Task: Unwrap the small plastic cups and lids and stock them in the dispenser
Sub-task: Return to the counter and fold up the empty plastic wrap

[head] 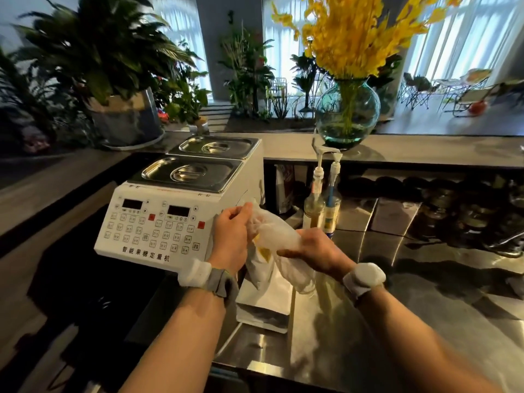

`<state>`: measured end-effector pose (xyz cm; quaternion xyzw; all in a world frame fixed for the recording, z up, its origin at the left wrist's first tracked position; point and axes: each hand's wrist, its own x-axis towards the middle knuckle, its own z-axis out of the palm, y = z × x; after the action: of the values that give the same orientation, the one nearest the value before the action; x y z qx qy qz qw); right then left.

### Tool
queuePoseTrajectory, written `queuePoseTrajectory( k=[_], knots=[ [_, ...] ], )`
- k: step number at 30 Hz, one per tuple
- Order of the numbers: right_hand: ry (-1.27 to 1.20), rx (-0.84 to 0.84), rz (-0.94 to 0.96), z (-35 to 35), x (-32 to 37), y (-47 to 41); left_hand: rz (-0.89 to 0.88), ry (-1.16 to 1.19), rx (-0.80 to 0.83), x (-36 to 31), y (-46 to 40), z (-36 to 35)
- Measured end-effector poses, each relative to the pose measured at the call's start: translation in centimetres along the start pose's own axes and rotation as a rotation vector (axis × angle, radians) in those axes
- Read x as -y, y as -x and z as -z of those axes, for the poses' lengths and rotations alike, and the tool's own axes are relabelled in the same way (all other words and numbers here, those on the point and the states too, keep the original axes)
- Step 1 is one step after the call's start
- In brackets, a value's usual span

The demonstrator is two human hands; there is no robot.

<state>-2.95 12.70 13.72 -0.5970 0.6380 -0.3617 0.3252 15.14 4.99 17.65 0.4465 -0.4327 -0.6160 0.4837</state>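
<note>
Both hands, left hand (231, 236) and right hand (314, 251), grip a plastic-wrapped sleeve (273, 232) beside a white machine (158, 222) labelled 智能果糖定量机.

A translucent plastic-wrapped sleeve (273, 232), contents blurred, lies tilted, gripped at both ends above the steel counter.

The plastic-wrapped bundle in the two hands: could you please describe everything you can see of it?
The translucent white plastic-wrapped bundle is a soft, crinkled sleeve, held tilted above the steel counter. The left hand pinches its upper end; the right hand grips its lower part. Loose wrap hangs below. Its contents are too blurred to tell.
</note>
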Motion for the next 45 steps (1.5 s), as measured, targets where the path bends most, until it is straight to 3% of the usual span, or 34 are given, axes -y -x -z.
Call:
queuePoseTrajectory(
  k=[3,10,15,21,29,34,45],
  knots=[
    [-0.316,0.084,-0.001,1.7,1.5,0.9,-0.028,0.009,-0.003,-1.5,-0.2,0.1],
    [-0.585,-0.025,-0.043,3.2,3.5,1.1,-0.187,-0.116,-0.033,-2.6,0.8,-0.4],
    [-0.946,-0.087,-0.014,3.5,5.1,1.2,-0.325,-0.281,0.014,-1.8,1.9,-0.7],
    [-0.690,-0.432,0.005,2.3,7.4,0.8,-0.478,-0.429,0.110,-1.2,3.9,-1.6],
    [-0.743,-0.413,-0.015,0.3,10.2,-0.1,-0.521,-0.505,0.219,-1.8,5.4,-1.6],
    [-0.837,-0.350,0.022,-0.4,11.6,0.4,-0.547,-0.525,0.186,-2.6,5.7,-0.4],
    [-0.864,-0.390,0.008,-3.0,13.4,3.3,-0.538,-0.392,0.067,-2.7,8.9,1.5]
  ],
)
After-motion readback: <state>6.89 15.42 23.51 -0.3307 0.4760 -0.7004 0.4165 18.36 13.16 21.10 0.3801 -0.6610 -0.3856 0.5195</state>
